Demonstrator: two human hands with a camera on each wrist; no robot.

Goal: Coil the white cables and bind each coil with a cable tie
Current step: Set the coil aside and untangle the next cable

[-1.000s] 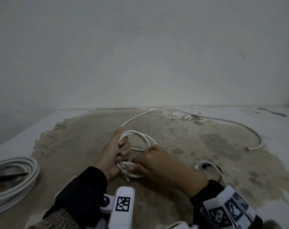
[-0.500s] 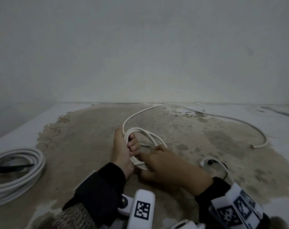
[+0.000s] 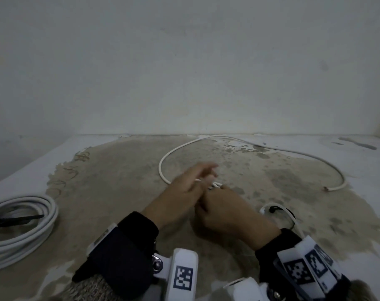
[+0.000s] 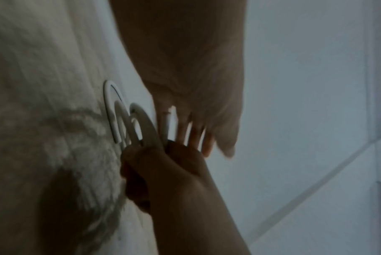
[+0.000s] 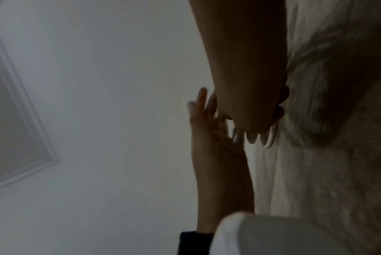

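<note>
A thin white cable (image 3: 249, 145) lies in a wide loop on the stained floor, its free end at the right. Its coiled part (image 4: 141, 124) is gripped in my right hand (image 3: 226, 205), whose fingers curl round the loops; in the head view only a bit of the coil (image 3: 215, 185) shows above the knuckles. My left hand (image 3: 197, 174) is beside it, blurred, with fingers stretched straight and holding nothing. In the right wrist view the loops (image 5: 270, 138) stick out under my right hand (image 5: 250, 107), and the left hand (image 5: 202, 112) is spread alongside.
A larger finished white coil (image 3: 22, 224) with a black cable tie (image 3: 15, 219) lies at the left edge. A short white lead with a black end (image 3: 275, 210) lies just right of my right wrist. A white wall (image 3: 184, 72) closes off the floor behind.
My left hand has let go of the coil and straightened its fingers. The right hand has taken over the coil.
</note>
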